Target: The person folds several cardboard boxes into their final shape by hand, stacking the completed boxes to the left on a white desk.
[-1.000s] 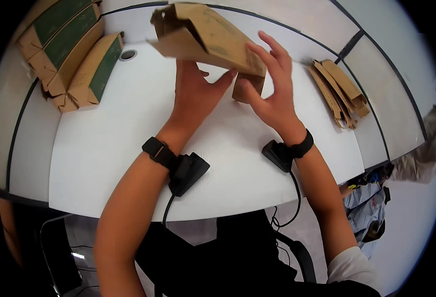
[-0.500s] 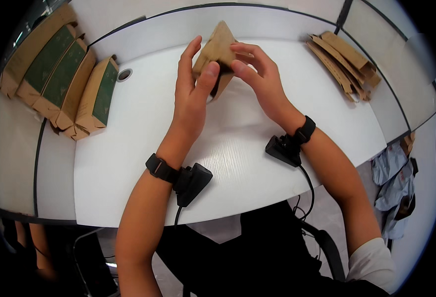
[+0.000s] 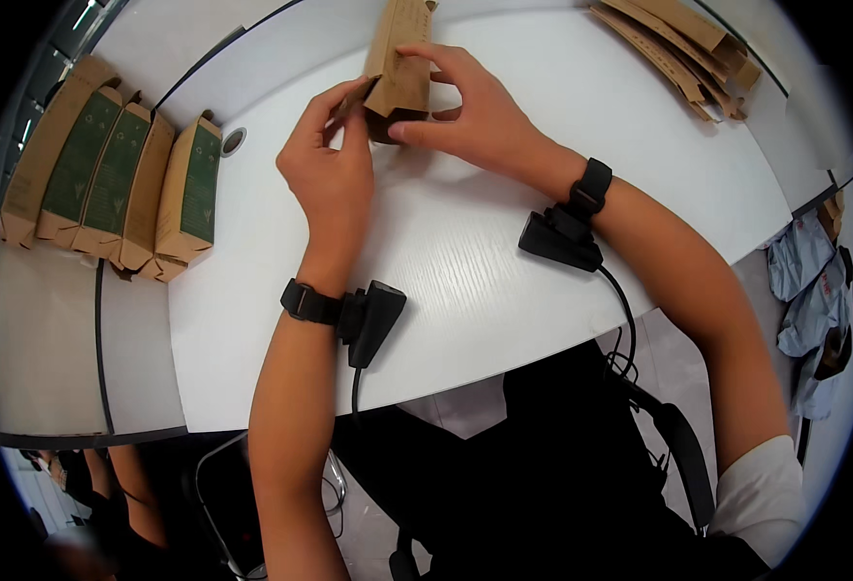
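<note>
A brown cardboard box stands on end on the white table, its near end open with a flap sticking out to the left. My right hand wraps around the box from the right, thumb under its lower edge. My left hand pinches the loose end flap between thumb and fingers. Both wrists carry black bands with small black devices and cables.
A row of several assembled brown boxes with green panels lies at the table's left. A pile of flat brown carton blanks sits at the far right. A round grommet hole is near the boxes. Bags lie on the floor at right.
The box has come down from held up high and lengthwise to standing on end near the table. My left hand has shifted from flat against it to pinching the end flap.
</note>
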Available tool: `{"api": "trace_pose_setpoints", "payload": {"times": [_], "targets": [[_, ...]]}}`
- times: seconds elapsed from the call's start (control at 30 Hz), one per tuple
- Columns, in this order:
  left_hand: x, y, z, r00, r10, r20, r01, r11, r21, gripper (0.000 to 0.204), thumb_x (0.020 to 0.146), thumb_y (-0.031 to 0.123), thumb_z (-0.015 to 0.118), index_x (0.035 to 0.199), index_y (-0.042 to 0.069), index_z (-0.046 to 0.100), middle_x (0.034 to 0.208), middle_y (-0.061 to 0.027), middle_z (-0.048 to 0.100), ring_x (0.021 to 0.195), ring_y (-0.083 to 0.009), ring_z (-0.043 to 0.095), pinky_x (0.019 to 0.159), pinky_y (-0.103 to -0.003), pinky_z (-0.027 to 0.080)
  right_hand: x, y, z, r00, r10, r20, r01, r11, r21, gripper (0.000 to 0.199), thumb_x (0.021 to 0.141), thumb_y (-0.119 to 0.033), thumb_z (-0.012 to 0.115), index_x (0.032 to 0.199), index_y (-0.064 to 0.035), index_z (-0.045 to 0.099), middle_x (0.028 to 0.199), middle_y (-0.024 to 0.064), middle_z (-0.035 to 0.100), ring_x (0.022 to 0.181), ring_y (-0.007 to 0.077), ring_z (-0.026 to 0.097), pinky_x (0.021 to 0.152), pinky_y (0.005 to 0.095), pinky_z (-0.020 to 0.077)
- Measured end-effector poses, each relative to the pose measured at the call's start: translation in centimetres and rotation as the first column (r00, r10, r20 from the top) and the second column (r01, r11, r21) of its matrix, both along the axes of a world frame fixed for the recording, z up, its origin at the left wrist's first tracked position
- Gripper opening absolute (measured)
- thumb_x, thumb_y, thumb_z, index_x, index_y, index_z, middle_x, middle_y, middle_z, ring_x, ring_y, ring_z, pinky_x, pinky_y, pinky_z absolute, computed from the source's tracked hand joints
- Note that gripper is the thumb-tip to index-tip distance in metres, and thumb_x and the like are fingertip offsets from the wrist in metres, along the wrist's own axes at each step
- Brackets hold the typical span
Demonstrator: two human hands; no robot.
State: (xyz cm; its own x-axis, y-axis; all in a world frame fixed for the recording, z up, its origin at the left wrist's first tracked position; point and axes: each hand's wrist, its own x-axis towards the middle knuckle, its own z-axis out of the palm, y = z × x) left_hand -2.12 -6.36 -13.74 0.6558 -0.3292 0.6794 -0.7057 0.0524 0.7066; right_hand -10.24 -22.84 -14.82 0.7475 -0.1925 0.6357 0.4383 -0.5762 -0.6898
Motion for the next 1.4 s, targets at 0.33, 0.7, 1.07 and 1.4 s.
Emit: {"api": "trace_pose_setpoints", "payload": {"times": [0.33, 0.7, 1.07, 1.4], "targets": [[-0.7, 0.1, 0.6, 0.966, 0.036, 0.258, -0.039, 0.999, 0.009, 0.025, 0.094, 0.005, 0.069, 0.116, 0.011, 0.077, 0.105, -0.0094, 0.074, 0.085, -0.0169, 0.069, 0.072, -0.028, 0.056, -0.6, 0.6, 0.9, 0.929, -0.190, 0.317, 0.229, 0.969, -0.090, 0.023, 0.089, -0.021, 0.066, 0.103, -0.0025, 0.063, 0.095, 0.0140, 0.066, 0.080, 0.0319, 0.066, 0.069, 0.0390, 0.0537], [0.0, 0.8, 0.2, 0.979, 0.177, 0.104, -0.202, 0.925, 0.323, 0.043, 0.083, -0.003, 0.066, 0.125, 0.007, 0.063, 0.116, -0.0160, 0.068, 0.100, -0.0234, 0.068, 0.076, -0.031, 0.057, 0.2, 0.0, -0.4, 0.983, -0.162, 0.087, 0.174, 0.972, -0.155, 0.030, 0.087, -0.030, 0.069, 0.085, -0.0009, 0.064, 0.085, 0.0155, 0.068, 0.076, 0.0310, 0.066, 0.070, 0.0400, 0.0521], [0.4, 0.7, 0.2, 1.000, -0.004, -0.018, 0.005, 0.999, 0.038, 0.007, 0.092, -0.001, 0.067, 0.092, 0.001, 0.060, 0.083, -0.0071, 0.072, 0.073, -0.0140, 0.072, 0.065, -0.027, 0.057, 0.2, -0.1, -0.4, 0.961, -0.252, 0.113, 0.270, 0.944, -0.190, 0.049, 0.075, -0.039, 0.079, 0.098, 0.0012, 0.063, 0.086, 0.0189, 0.069, 0.078, 0.0334, 0.068, 0.072, 0.0412, 0.0544], [1.6, 1.7, 0.7, 0.926, -0.040, 0.375, -0.051, 0.972, 0.230, 0.027, 0.090, -0.002, 0.066, 0.117, 0.002, 0.069, 0.108, -0.0115, 0.059, 0.081, -0.0212, 0.066, 0.066, -0.030, 0.055, -0.1, -0.3, 0.2, 0.961, -0.232, 0.153, 0.238, 0.971, -0.025, 0.017, 0.096, -0.016, 0.063, 0.095, 0.0012, 0.064, 0.086, 0.0165, 0.069, 0.073, 0.0309, 0.068, 0.067, 0.0389, 0.0543]]}}
